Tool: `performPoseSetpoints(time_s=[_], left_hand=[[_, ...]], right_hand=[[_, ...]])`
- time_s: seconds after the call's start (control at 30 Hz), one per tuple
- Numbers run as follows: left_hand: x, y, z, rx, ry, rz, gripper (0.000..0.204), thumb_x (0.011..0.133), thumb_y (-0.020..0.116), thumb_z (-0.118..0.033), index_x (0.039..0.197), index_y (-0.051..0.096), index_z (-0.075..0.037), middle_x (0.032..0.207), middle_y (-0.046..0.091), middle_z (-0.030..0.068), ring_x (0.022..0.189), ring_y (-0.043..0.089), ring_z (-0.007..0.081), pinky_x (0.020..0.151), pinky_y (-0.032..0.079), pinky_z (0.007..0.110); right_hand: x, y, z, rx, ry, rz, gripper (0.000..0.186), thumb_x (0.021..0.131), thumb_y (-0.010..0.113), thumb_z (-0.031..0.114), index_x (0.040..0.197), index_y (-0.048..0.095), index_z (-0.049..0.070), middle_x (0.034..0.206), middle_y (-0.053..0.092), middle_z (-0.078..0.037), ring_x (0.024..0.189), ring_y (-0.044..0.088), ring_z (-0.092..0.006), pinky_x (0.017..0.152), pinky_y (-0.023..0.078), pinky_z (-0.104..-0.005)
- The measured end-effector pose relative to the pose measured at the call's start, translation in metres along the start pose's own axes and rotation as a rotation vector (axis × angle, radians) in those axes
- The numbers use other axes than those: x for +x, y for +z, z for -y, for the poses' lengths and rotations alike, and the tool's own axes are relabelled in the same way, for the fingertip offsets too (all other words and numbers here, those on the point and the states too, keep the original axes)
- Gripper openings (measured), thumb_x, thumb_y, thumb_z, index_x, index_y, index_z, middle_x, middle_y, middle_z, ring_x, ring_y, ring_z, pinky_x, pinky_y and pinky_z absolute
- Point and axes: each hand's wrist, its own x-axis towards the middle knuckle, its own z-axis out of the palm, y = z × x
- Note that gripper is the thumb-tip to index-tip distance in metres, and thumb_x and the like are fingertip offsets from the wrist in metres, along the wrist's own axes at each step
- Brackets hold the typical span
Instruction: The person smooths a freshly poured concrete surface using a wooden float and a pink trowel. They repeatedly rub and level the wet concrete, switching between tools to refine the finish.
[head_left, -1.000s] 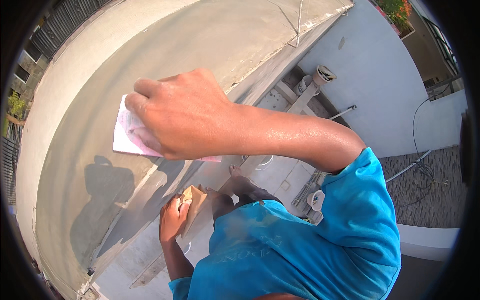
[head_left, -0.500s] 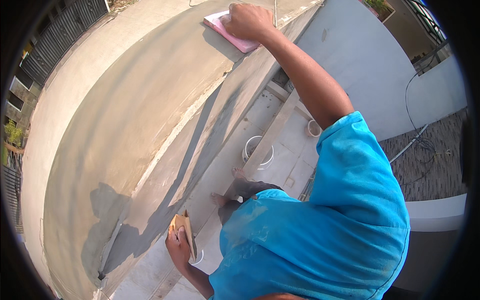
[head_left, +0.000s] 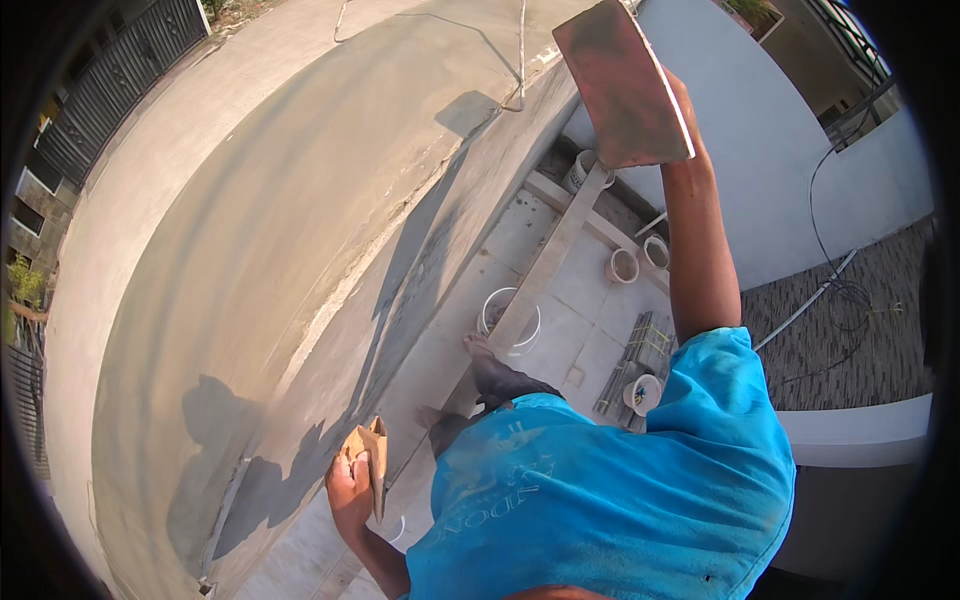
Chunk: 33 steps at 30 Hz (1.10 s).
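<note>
My right hand (head_left: 681,95) is raised at the top and mostly hidden behind a flat, reddish rectangular plastering float (head_left: 620,85). The float's stained face is turned toward me, and it is held off the wall. Low on the left, my left hand (head_left: 349,492) grips a folded piece of brown cardboard (head_left: 374,455) with a torn edge. The smooth, damp-looking grey plastered top (head_left: 250,240) of the wall curves along my left, with a rough edge on its near side.
I stand barefoot on a narrow plank (head_left: 555,250) above a tiled floor. A white bucket (head_left: 537,330) sits under the plank. Small pots (head_left: 622,266), a bundle of grey strips (head_left: 640,350) and another bucket (head_left: 577,180) are below. A thin cable (head_left: 521,60) hangs over the wall's far end.
My right hand has lifted the float off the plaster, moved it right and tipped its face toward me. My left hand has barely shifted, still holding the cardboard.
</note>
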Motion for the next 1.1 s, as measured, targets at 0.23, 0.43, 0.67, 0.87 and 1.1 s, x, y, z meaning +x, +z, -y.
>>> performPoseSetpoints(time_s=[0.23, 0.43, 0.67, 0.87, 1.1], left_hand=[[0.040, 0.040, -0.102, -0.056, 0.478, 0.145, 0.033, 0.088, 0.061, -0.010, 0.120, 0.061, -0.001, 0.110, 0.063, 0.0208, 0.090, 0.066, 0.0372, 0.079, 0.052, 0.043], [0.096, 0.107, -0.224, -0.903, 0.644, 0.128, 0.053, 0.097, 0.058, -0.030, 0.141, 0.046, -0.003, 0.125, 0.056, 0.0236, 0.099, 0.067, 0.0324, 0.079, 0.059, 0.038], [0.172, 0.088, -0.349, -1.527, 0.479, 0.393, 0.057, 0.100, 0.055, -0.028, 0.147, 0.037, -0.001, 0.141, 0.043, 0.0296, 0.106, 0.062, 0.0395, 0.085, 0.058, 0.043], [0.144, 0.076, -0.319, -1.636, 0.522, 0.472, 0.058, 0.101, 0.052, -0.033, 0.146, 0.036, 0.000, 0.140, 0.044, 0.0301, 0.110, 0.056, 0.0410, 0.089, 0.055, 0.046], [0.145, 0.056, -0.258, -1.671, 0.529, 0.693, 0.059, 0.103, 0.049, -0.039, 0.144, 0.035, 0.001, 0.138, 0.044, 0.0306, 0.115, 0.049, 0.0428, 0.093, 0.053, 0.050]], right_hand=[[0.156, -0.041, -0.028, -0.287, -0.036, 0.202, 0.028, 0.099, 0.059, 0.022, 0.117, 0.064, 0.001, 0.104, 0.068, -0.009, 0.089, 0.067, -0.0176, 0.075, 0.055, -0.0310], [0.176, 0.009, -0.058, -0.464, -0.148, 0.459, 0.030, 0.100, 0.056, 0.022, 0.118, 0.063, -0.002, 0.107, 0.068, -0.014, 0.091, 0.066, -0.0205, 0.079, 0.054, -0.0326], [0.140, 0.070, -0.018, -0.422, -0.369, 0.790, 0.033, 0.102, 0.051, 0.022, 0.119, 0.062, -0.004, 0.111, 0.068, -0.018, 0.095, 0.065, -0.0239, 0.084, 0.051, -0.0344], [0.266, 0.017, -0.035, -0.970, -0.367, 0.422, 0.035, 0.099, 0.053, 0.021, 0.119, 0.061, -0.006, 0.113, 0.067, -0.023, 0.099, 0.064, -0.0315, 0.088, 0.051, -0.0404], [0.296, 0.097, -0.119, -1.054, -0.202, 0.449, 0.040, 0.094, 0.061, 0.026, 0.120, 0.062, -0.004, 0.119, 0.065, -0.026, 0.105, 0.063, -0.0415, 0.093, 0.050, -0.0476]])
